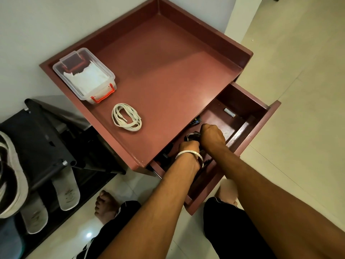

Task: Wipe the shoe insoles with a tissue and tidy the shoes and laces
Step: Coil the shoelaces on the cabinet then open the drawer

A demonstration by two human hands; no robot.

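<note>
Both hands are down inside the open drawer [248, 109]. Right hand [212, 136] is fisted, fingers curled around a dark bundle [192, 136]; what the bundle is cannot be told. Left hand [188, 148] sits just beside it, fingers curled down among dark items; whether it grips any cannot be told. A bangle [188, 153] with unreadable engraving rings the left wrist.

A small white object [229, 112] lies at the drawer's back; its markings are too small to read.

On the red surface [168, 71], the laces [127, 119] are off-white, flat, coiled in a loose oval, long axis running from near the box toward the drawer. The clear box [84, 74], orange latch [103, 95], holds white tissue [87, 77].

Left of the cabinet, on the floor, a dark rack [46, 139] stands over pale slippers [68, 191], with faint illegible print.
</note>
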